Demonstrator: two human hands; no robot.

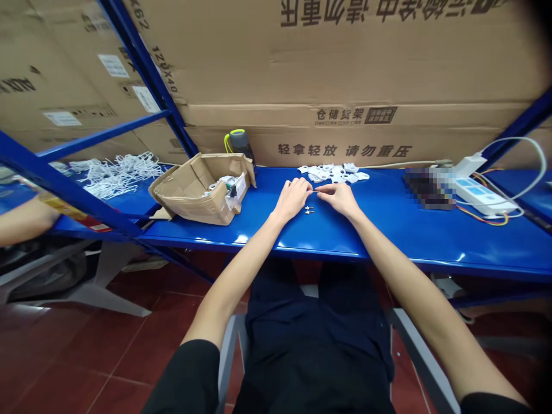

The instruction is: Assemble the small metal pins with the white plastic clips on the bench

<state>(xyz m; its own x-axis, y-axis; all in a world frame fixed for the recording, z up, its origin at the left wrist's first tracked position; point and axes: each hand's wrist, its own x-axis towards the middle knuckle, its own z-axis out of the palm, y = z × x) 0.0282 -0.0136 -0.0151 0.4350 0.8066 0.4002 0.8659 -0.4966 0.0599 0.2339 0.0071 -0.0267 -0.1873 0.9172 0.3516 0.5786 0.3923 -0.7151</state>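
On the blue tabletop (pixel 276 230), my left hand (pixel 293 198) and my right hand (pixel 338 198) meet with their fingertips almost touching. A small thin piece (pixel 315 191) spans the gap between them, pinched by the fingers of both hands; its exact kind is too small to make out. Just in front of the fingers lie a few tiny pale parts with thin pins (pixel 309 210). Beyond the hands is a loose pile of white plastic pieces (pixel 332 172), apart from both hands.
Left stands an open cardboard box (pixel 190 201) with small items inside, a dark bottle (pixel 240 144) behind it. A white power strip (pixel 485 195) with cables lies right, beside a blurred dark object (pixel 426 188). Past the blue post are white cords (pixel 123 175) and another person's arm (pixel 28 221).
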